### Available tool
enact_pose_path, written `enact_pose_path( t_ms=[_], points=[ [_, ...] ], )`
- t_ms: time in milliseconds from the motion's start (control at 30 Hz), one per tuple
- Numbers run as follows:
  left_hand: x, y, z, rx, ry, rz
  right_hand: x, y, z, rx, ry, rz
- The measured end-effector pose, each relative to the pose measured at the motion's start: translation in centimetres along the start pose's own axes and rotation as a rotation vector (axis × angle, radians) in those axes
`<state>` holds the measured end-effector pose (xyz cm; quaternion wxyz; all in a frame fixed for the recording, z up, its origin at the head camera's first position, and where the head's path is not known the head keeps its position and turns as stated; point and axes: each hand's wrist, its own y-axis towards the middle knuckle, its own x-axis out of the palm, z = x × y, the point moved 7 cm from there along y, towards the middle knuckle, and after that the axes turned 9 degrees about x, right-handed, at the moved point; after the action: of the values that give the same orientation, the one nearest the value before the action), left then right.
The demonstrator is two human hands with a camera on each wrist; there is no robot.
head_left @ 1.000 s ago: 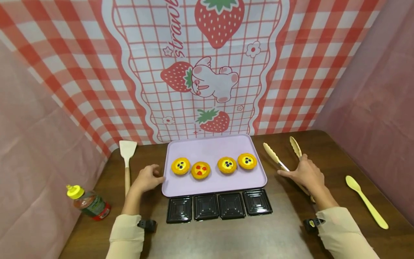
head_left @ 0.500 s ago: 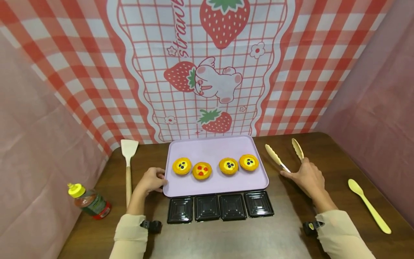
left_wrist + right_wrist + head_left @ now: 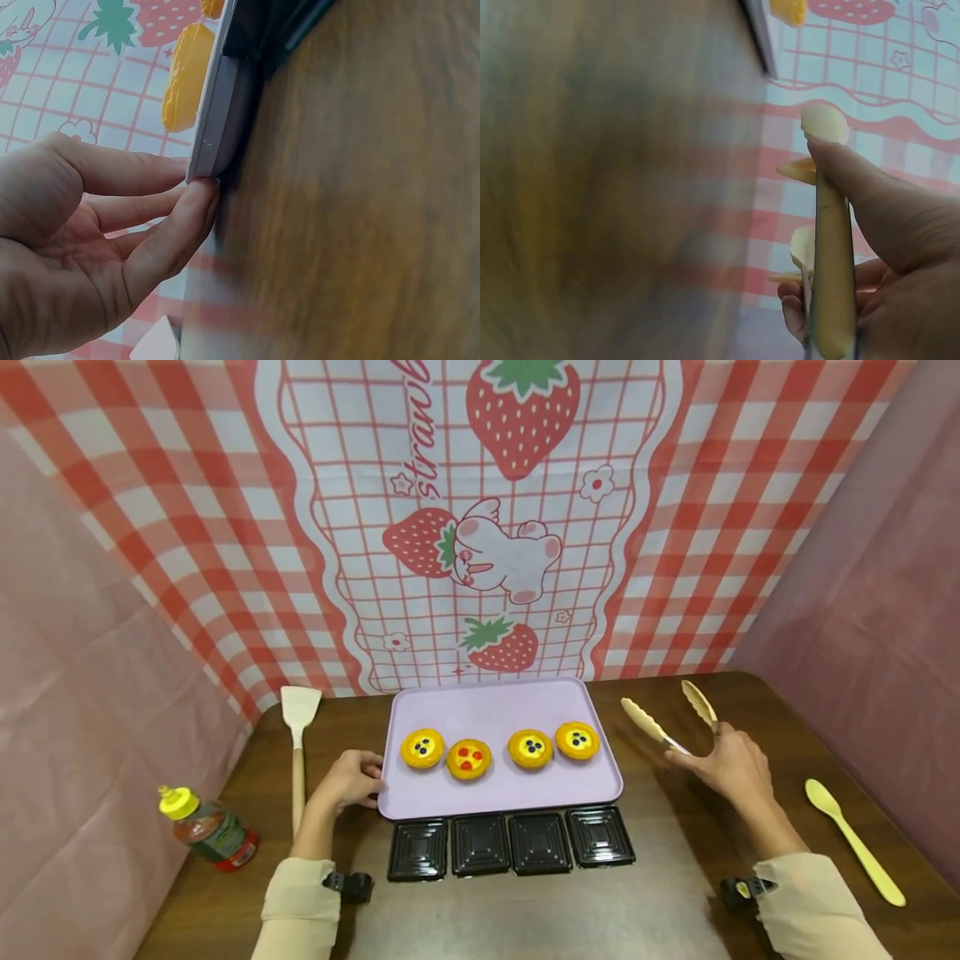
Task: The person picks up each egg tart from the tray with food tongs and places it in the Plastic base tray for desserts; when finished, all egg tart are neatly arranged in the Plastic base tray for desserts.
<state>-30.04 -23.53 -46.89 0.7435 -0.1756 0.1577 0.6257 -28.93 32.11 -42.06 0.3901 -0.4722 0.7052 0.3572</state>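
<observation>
My left hand (image 3: 351,779) pinches the left rim of a lilac tray (image 3: 487,700), thumb and fingers meeting at the edge in the left wrist view. On the tray sit three tarts with dark blue berries, such as one tart (image 3: 530,749), and a red-topped tart (image 3: 468,760). My right hand (image 3: 738,767) holds a pair of tongs (image 3: 643,720) with cream scalloped tips. The tongs are spread apart with nothing between the tips, to the right of the tray. In the right wrist view the thumb lies along one tong arm (image 3: 834,262), with fingertips at the other.
Several black square plastic trays (image 3: 480,843) stand in a row before the lilac tray. A white spatula (image 3: 300,710) and a yellow-capped bottle (image 3: 213,831) are at the left. A pale yellow spoon (image 3: 855,843) lies at the far right. A checked cloth (image 3: 675,568) hangs behind.
My left hand has moved right onto the tray rim and grips it. My right hand has gripped the tongs, whose tips have shifted slightly and drawn a little closer together.
</observation>
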Motion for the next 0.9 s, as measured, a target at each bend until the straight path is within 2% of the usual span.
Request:
enact_pose_path(
  t_ms=[267,400,633,900],
  points=[
    [-0.1,-0.1,0.0,0.002,-0.006,-0.002,-2.4,-0.5,-1.4,-0.091,-0.001,0.008],
    [-0.1,0.0,-0.2,-0.007,0.002,-0.001,-2.8,-1.1,-2.4,-0.138,0.006,-0.027],
    [-0.2,0.0,-0.3,-0.008,0.01,0.002,-2.2,-2.2,-4.7,-0.204,0.029,-0.161],
    [-0.2,0.0,-0.2,-0.004,-0.009,-0.004,-0.6,-2.9,-6.9,-0.304,0.069,-0.244]
  ],
)
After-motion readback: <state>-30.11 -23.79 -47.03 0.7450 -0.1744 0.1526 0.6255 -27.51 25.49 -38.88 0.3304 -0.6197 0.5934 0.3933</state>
